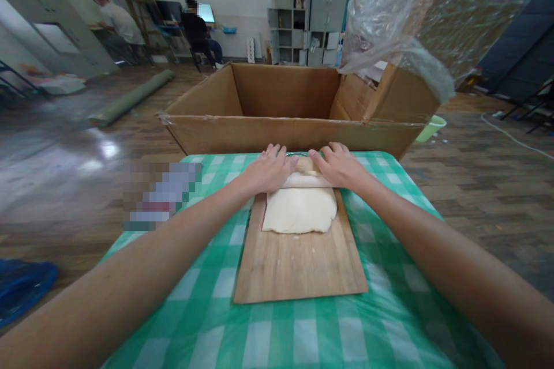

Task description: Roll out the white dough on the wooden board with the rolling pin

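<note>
A flat sheet of pale dough (pixel 299 211) lies on a wooden board (pixel 298 265) on the green checked tablecloth (pixel 208 300). At the dough's far edge lies a pale rolling pin (pixel 308 179), mostly hidden under my hands. My left hand (pixel 269 170) presses on its left part, fingers stretched flat. My right hand (pixel 340 166) presses on its right part the same way. Both arms reach straight forward over the table.
A big open cardboard box (pixel 285 127) stands right behind the table. Crumpled clear plastic (pixel 415 17) hangs at the upper right. A green bowl (pixel 433 125) sits on the floor by the box. Two people are at desks far back left. A blue bag (pixel 21 288) lies low left.
</note>
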Demonstrator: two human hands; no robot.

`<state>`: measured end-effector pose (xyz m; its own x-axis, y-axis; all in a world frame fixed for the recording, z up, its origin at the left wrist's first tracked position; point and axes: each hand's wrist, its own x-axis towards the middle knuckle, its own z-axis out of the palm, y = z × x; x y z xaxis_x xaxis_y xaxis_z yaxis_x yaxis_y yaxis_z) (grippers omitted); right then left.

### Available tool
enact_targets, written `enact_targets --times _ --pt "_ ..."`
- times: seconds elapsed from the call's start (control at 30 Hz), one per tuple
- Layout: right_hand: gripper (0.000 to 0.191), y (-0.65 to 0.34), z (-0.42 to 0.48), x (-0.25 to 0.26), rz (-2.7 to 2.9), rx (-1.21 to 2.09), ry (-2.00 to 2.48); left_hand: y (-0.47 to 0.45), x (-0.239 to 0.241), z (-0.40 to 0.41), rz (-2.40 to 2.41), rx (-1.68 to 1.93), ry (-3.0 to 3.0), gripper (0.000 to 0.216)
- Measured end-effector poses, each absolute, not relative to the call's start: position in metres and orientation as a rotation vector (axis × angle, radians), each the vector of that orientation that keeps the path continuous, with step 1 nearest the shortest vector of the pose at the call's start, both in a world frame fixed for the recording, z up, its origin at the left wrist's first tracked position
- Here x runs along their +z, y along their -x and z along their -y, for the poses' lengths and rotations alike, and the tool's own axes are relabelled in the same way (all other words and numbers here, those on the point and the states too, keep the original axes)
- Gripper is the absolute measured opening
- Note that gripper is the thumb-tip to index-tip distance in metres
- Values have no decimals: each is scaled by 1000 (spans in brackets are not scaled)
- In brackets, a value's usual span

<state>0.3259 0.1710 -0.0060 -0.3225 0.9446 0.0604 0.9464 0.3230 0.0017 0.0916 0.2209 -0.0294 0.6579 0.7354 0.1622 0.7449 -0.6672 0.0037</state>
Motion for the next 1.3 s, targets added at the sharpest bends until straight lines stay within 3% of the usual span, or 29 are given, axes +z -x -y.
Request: enact_targets --times 0.23,0.47,0.67,1.3 --pt "73 -318 -124 -11 2373 -71 1801 -82 -16 -163 1086 -231 2756 46" --pt "84 -303 -83 -7 2280 -44 1913 -82 -11 -114 1464 -360 2663 57" --pt "79 -301 -43 -11 2278 -135 1828 -73 -20 -74 1308 -544 2664 67" --pt "83 -301 57 -25 2353 -172 1647 -45 -17 31 1223 -483 2766 74"
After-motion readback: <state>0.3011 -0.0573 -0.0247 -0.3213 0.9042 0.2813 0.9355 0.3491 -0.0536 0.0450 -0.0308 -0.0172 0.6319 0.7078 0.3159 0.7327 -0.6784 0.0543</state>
